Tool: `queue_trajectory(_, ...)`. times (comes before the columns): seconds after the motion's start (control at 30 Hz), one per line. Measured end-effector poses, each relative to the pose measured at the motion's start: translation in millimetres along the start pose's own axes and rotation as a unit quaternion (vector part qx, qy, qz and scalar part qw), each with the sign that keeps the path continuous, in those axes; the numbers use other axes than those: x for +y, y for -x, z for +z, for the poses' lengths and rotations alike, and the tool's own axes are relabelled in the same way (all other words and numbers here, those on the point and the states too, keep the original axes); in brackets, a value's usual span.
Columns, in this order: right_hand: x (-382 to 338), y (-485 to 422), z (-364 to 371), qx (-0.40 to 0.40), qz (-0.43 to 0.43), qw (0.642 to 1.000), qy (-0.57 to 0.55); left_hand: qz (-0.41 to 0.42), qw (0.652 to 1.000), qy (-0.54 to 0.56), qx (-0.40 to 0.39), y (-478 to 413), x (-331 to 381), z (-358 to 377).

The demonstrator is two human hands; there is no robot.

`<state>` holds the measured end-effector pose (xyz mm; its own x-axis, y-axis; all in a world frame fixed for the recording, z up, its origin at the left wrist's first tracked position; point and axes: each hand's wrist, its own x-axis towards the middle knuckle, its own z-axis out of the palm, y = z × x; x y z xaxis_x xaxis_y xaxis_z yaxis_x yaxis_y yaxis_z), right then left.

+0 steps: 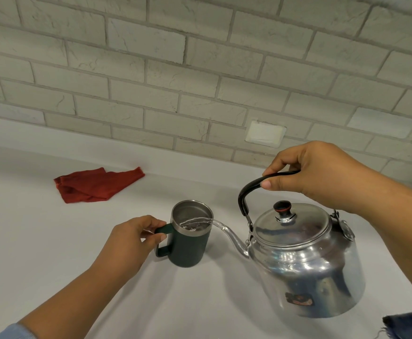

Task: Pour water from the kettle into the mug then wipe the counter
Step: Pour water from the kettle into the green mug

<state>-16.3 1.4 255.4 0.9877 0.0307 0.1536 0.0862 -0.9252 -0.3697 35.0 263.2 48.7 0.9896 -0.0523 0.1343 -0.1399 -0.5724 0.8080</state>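
Two hands work: the right hand grips the kettle handle, tilting it so water streams into the green mug on the desk; left hand fingers pinch its handle, red cloth behind.

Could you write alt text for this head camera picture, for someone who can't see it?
A person's right hand tilts a shiny metal kettle by its top handle, pouring water into a dark green mug that the left hand holds by its handle. A red cloth lies on the white counter beyond the mug.
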Motion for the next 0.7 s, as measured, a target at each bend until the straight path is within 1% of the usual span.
queue_trajectory(0.7,-5.0,0.9,-0.8,-0.004,0.003,1.0,0.014,-0.001,1.0,0.004,-0.001,0.4,1.0,0.2)
